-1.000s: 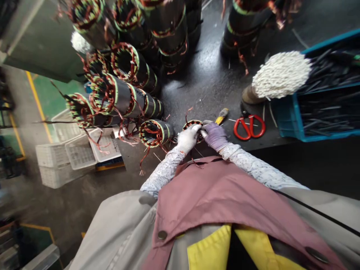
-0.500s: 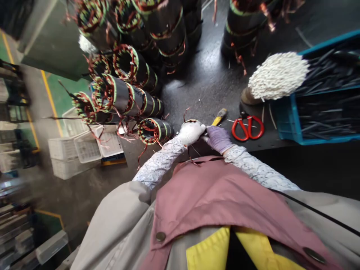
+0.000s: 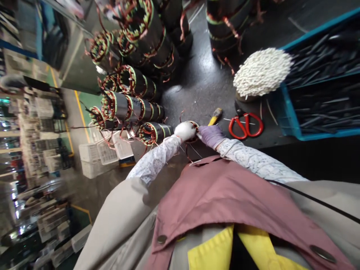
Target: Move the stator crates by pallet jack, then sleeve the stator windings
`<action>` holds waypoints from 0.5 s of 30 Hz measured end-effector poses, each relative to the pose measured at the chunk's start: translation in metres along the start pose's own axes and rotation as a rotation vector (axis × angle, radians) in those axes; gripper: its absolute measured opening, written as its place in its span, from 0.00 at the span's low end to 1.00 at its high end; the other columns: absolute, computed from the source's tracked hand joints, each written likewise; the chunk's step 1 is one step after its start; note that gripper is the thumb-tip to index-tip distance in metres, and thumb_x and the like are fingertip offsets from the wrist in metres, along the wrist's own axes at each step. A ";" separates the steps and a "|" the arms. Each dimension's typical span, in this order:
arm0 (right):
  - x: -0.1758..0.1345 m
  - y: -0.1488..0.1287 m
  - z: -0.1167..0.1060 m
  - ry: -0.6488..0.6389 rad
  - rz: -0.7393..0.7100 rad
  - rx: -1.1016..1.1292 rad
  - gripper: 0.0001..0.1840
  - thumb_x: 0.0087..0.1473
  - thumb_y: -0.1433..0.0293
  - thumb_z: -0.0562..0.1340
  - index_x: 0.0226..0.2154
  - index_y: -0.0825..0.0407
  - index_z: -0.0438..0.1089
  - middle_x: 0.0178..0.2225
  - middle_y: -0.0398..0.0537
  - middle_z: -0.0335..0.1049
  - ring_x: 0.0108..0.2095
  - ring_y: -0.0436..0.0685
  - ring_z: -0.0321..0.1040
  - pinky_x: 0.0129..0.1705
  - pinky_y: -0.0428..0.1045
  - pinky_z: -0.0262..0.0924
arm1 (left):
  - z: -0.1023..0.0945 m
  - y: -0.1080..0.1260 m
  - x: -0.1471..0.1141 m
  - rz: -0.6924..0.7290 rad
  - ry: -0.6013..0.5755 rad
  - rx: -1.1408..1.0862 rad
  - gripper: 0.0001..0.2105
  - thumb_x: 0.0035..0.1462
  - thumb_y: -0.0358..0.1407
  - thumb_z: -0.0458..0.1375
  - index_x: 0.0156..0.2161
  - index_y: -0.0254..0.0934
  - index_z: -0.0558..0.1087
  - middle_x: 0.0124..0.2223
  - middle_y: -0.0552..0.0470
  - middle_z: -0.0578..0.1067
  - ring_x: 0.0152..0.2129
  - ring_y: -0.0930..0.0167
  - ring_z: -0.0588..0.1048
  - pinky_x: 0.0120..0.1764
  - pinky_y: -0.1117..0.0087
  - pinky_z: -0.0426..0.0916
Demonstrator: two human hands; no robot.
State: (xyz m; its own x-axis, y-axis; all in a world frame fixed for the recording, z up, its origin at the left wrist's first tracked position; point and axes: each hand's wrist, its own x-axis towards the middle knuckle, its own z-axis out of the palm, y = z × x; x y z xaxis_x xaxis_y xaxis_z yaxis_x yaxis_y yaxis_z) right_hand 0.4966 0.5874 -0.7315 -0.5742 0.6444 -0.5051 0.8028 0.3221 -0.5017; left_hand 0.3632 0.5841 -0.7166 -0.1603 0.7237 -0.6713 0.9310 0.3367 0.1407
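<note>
My left hand [image 3: 185, 131], in a white glove, is closed over the near end of a motor stator [image 3: 193, 140] with copper windings, most of which it hides. My right hand [image 3: 211, 135], in a purple glove, is at the right side of the same stator. Its fingers are pressed together; what they pinch is too small to make out. Thin white cords and a reddish lead hang below the hands toward my apron. Another stator [image 3: 156, 133] lies just left of my left hand. A yellow-handled brush [image 3: 215, 116] lies beyond my right hand, with red-handled scissors [image 3: 246, 125] to its right.
Several stators [image 3: 132, 107] with loose copper leads crowd the left of the dark bench [image 3: 187, 95]. More stand at the back. A bundle of white cords [image 3: 263, 71] stands right, beside a blue bin [image 3: 291, 108] of black sleeves. White crates [image 3: 90, 161] are off the left edge.
My hands have moved slightly apart, and more of the stator's wound end shows between them. The whole view has turned a little, showing more of the workshop at left.
</note>
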 end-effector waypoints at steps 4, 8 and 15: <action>0.004 0.000 0.004 -0.016 0.010 0.035 0.19 0.62 0.71 0.50 0.47 0.61 0.71 0.43 0.67 0.74 0.45 0.67 0.73 0.42 0.55 0.64 | 0.015 0.004 -0.008 -0.011 0.037 -0.249 0.10 0.58 0.34 0.52 0.30 0.32 0.73 0.25 0.52 0.73 0.20 0.75 0.71 0.30 0.74 0.69; 0.007 0.008 0.007 -0.055 0.023 0.042 0.18 0.62 0.70 0.51 0.45 0.60 0.74 0.42 0.66 0.75 0.44 0.69 0.73 0.43 0.58 0.65 | 0.004 0.011 -0.013 0.164 0.211 -0.718 0.10 0.59 0.37 0.52 0.32 0.33 0.72 0.28 0.53 0.74 0.24 0.77 0.71 0.33 0.76 0.69; 0.010 0.034 0.044 0.539 0.085 0.829 0.19 0.60 0.67 0.53 0.45 0.61 0.71 0.46 0.65 0.73 0.48 0.62 0.70 0.56 0.57 0.61 | -0.005 -0.029 -0.023 0.292 0.330 -0.059 0.01 0.52 0.33 0.63 0.30 0.39 0.77 0.61 0.50 0.68 0.60 0.62 0.63 0.63 0.56 0.55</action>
State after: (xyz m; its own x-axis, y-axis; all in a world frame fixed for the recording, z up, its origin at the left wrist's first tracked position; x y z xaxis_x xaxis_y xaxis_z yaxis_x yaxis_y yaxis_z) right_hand 0.5108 0.5740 -0.7849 -0.2048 0.9383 -0.2787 0.3539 -0.1945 -0.9148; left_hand 0.3379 0.5603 -0.7014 0.0014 0.9438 -0.3306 0.9340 0.1169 0.3377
